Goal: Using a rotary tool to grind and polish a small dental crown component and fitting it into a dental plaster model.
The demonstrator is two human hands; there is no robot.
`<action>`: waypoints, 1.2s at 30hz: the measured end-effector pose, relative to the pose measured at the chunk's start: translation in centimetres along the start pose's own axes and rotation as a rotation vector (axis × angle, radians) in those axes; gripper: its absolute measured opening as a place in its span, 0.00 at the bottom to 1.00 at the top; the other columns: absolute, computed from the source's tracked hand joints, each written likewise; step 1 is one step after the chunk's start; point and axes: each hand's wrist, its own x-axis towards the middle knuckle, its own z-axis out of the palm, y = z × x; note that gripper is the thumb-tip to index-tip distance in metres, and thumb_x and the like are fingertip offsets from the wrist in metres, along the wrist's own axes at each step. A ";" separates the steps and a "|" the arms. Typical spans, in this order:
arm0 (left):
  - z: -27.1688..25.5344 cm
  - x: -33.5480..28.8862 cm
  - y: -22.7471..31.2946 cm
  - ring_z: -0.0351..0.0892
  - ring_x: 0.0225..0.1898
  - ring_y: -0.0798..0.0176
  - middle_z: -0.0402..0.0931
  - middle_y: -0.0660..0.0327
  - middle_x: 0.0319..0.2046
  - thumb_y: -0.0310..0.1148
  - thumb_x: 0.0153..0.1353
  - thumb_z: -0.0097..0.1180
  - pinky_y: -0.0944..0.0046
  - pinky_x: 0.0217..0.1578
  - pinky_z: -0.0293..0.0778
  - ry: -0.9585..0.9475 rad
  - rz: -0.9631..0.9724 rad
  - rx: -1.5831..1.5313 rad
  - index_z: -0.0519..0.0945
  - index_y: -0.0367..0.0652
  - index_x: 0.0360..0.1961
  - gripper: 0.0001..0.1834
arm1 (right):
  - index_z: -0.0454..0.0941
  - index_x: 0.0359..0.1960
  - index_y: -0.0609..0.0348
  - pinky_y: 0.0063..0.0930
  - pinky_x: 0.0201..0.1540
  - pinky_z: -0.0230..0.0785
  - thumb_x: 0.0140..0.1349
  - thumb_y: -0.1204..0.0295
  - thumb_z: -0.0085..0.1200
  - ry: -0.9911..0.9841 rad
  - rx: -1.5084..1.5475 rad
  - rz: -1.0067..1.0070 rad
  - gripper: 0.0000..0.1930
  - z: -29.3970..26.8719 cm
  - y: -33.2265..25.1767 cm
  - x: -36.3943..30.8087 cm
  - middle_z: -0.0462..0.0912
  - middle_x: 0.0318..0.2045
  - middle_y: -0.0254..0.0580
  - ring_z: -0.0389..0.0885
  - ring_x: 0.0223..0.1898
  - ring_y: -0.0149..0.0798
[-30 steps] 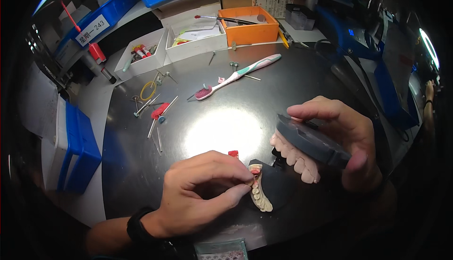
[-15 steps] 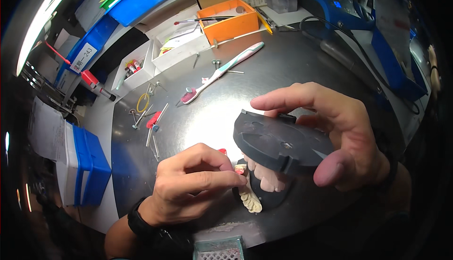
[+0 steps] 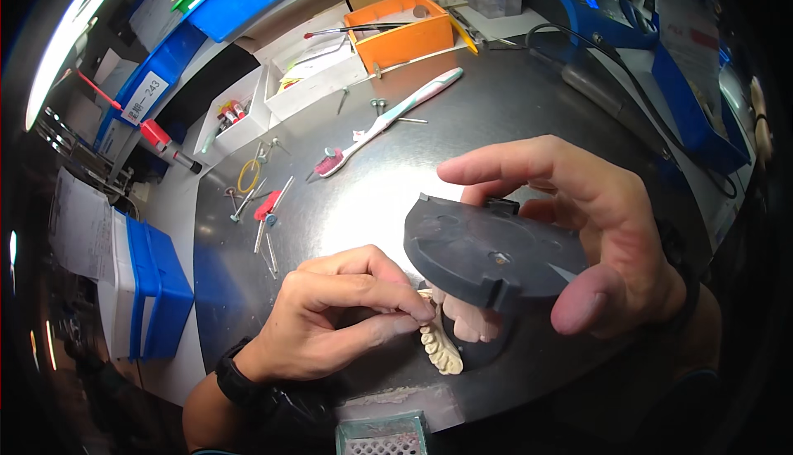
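cream tooth cast [image 3: 443, 351] — long axis running near-to-far — lies just right of the nearer left hand [image 3: 343, 314], fingertips almost meeting, hold unclear; right hand [image 3: 610, 244] grips a dark base [image 3: 458, 250], pink teeth [image 3: 472, 321] beneath.

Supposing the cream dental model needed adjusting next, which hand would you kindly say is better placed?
The left hand, I would judge: its fingertips are right at the cream dental model, whereas the right hand is occupied holding the dark grey base with pinkish teeth beneath it.
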 end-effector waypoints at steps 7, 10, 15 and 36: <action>-0.1 0.3 0.0 0.77 0.31 0.66 0.76 0.58 0.30 0.16 0.48 0.59 0.70 0.31 0.71 0.011 0.149 0.189 0.82 0.37 0.36 0.12 | 0.66 0.53 0.70 0.23 0.42 0.67 0.34 0.27 0.53 0.000 0.043 -0.008 0.56 0.1 0.1 0.0 0.73 0.39 0.43 0.73 0.44 0.32; -0.4 0.5 0.3 0.77 0.29 0.66 0.76 0.59 0.29 0.16 0.46 0.60 0.70 0.28 0.71 -0.020 0.223 0.349 0.83 0.40 0.36 0.14 | 0.66 0.53 0.70 0.23 0.42 0.67 0.34 0.28 0.53 0.001 0.058 -0.004 0.56 0.1 0.1 0.0 0.73 0.39 0.43 0.73 0.44 0.32; 0.0 0.4 0.6 0.75 0.27 0.67 0.73 0.61 0.28 0.16 0.44 0.60 0.71 0.24 0.70 -0.006 0.334 0.431 0.83 0.42 0.37 0.16 | 0.66 0.53 0.70 0.23 0.43 0.67 0.33 0.28 0.54 -0.004 0.065 0.019 0.56 0.1 0.0 -0.1 0.74 0.39 0.44 0.73 0.44 0.32; 1.4 0.2 0.9 0.74 0.28 0.66 0.73 0.55 0.35 0.18 0.46 0.57 0.71 0.30 0.71 0.140 0.260 0.408 0.74 0.33 0.40 0.16 | 0.60 0.54 0.79 0.21 0.41 0.72 0.33 0.39 0.64 0.032 0.388 -0.071 0.56 1.8 1.2 0.2 0.73 0.40 0.50 0.75 0.42 0.34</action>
